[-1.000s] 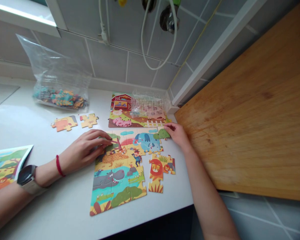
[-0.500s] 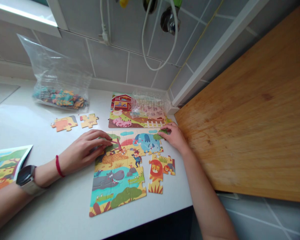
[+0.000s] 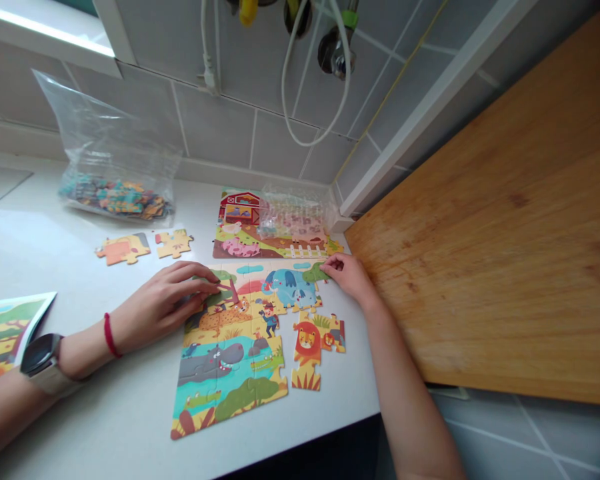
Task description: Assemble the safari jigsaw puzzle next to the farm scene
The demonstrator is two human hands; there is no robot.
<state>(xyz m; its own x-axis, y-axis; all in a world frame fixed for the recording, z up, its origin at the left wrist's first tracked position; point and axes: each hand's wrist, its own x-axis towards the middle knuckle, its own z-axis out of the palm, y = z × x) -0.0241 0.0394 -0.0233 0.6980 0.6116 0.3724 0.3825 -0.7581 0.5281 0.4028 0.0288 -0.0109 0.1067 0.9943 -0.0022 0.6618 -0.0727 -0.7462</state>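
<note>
On the white countertop [image 3: 80, 427], the jungle jigsaw [image 3: 230, 360] sits just ahead of my view: thin, light card that slides easily, best taken by the piece edges. The left hand [image 3: 160, 303] rests spread on it; the right hand [image 3: 347, 277] presses fingertips on its green corner piece [image 3: 316, 272], no pinch. The farm jigsaw [image 3: 240, 230] lies beyond.

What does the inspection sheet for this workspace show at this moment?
Surface: glossy white countertop.
Job's things: safari jigsaw puzzle, mostly joined; joined lion pieces beside it.
Clutter: farm jigsaw puzzle under clear plastic wrap; clear bag of puzzle pieces; two loose pieces; illustrated picture sheet.
Grips: left hand rests on the puzzle's tree; right hand touches a green piece.
Cables: white cable looping down the wall.
Surroundings: grey tiled wall, metal tap fitting, wooden board.
</note>
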